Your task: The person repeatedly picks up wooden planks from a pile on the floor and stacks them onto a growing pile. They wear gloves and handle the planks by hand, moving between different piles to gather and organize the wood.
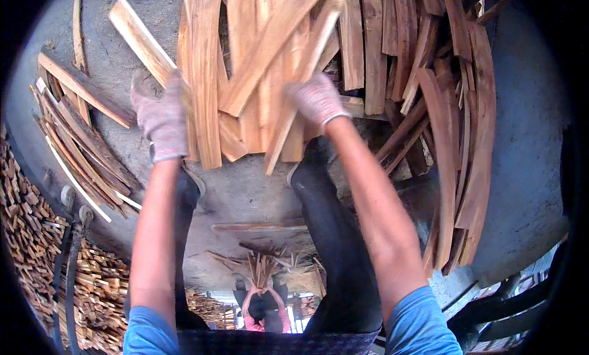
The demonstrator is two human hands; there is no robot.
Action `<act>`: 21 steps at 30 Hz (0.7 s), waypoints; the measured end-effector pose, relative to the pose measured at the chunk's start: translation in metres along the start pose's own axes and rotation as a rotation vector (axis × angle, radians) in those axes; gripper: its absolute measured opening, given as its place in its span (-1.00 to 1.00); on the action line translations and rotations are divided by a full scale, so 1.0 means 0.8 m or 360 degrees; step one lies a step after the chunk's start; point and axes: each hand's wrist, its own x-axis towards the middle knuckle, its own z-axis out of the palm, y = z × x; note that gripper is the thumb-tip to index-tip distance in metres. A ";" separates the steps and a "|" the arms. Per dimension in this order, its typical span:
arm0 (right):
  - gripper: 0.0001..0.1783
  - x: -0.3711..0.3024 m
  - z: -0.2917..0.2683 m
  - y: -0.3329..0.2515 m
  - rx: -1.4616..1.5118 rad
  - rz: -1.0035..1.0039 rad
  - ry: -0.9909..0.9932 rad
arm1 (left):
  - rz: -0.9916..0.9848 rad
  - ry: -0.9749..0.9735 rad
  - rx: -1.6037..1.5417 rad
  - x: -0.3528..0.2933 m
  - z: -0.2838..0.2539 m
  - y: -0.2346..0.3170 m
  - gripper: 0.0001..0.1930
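Note:
Both my hands wear pale pinkish knit gloves, slightly blurred. My left hand (pixel 161 113) grips the near end of a pale wooden slat (pixel 142 41), which slants away to the far left. Closed around the edge of another long slat (pixel 281 137), my right hand (pixel 318 102) sits right of the middle. Between the hands lies a pile of light brown slats (pixel 204 79), most pointing away from me. One loose slat (pixel 270 51) lies diagonally across the top of this pile. The fingertips of my right hand are partly hidden.
Darker slats (pixel 435 110) are heaped at the right. A smaller bundle of curved strips (pixel 86 137) lies on the left of the grey floor (pixel 245 189). Stacked wood (pixel 101 287) fills the lower left beside dark rails. Another person (pixel 264 309) holds sticks at the bottom.

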 end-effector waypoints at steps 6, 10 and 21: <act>-0.03 -0.044 0.057 -0.128 -0.0518 0.0039 -0.0201 | -0.0533 -0.0698 -0.0583 0.023 0.012 -0.089 -0.15; 0.00 -0.090 -0.003 -0.134 -0.0720 -0.0218 -0.0360 | -0.0258 -0.0710 -0.0183 0.022 -0.002 -0.104 -0.12; -0.49 -0.154 -0.182 0.056 -0.0925 0.0298 0.0372 | -0.0415 -0.1597 -0.0658 -0.230 0.056 0.150 -0.28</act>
